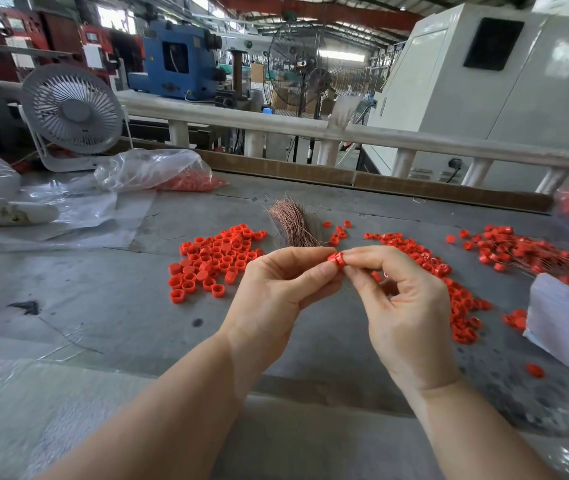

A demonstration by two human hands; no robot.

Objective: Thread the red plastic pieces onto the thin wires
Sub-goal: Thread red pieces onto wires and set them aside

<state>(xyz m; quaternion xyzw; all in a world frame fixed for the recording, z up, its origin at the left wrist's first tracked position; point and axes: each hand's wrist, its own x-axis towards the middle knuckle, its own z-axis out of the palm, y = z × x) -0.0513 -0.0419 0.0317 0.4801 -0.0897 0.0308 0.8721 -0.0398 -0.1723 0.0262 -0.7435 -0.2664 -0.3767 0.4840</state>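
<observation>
Hands — left hand (277,285), right hand (402,299) — pinching one red piece (337,260) together.

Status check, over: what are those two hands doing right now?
Left hand and right hand both pinching one red piece. Wire bundle on table behind. Wire in the piece not visible. Nothing in the way.
</observation>
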